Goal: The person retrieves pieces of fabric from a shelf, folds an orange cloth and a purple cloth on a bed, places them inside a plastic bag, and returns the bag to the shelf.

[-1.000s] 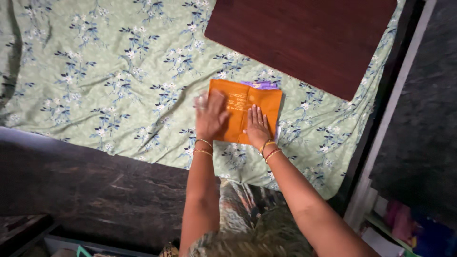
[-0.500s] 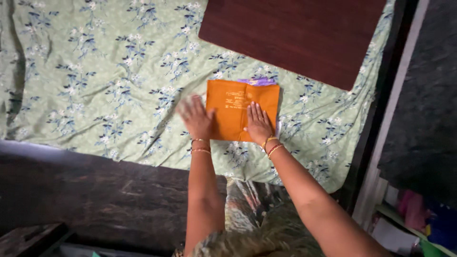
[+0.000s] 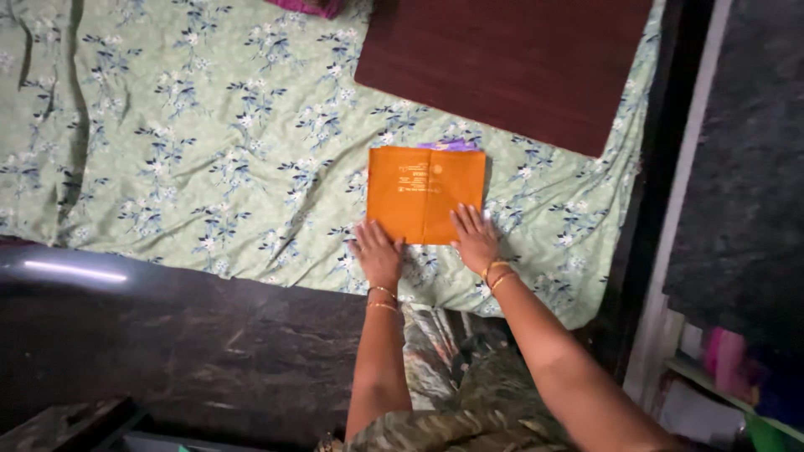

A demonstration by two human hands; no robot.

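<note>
Change: both hands had slid back off the orange folded cloth [image 3: 425, 194] to its near edge; half a second earlier the right palm lay on top of it and the left was sweeping at its left side.
Left hand [image 3: 378, 254]: flat, fingers spread, nothing clamped, fingertips touching the cloth's near left corner.
Right hand [image 3: 476, 238]: flat and empty too, fingers touching the near right corner.
Cloth: lay on the bed sheet [image 3: 193, 142], straight ahead of both hands, away from the person; its slightly longer side ran left to right, and each hand was about equally near (one per corner).
Under it: a purple scrap [image 3: 452, 145] showed at the far edge.
Beyond: a dark wooden board [image 3: 519, 67].
Count: one orange cloth, one board, two hands, bangles on both wrists.
</note>
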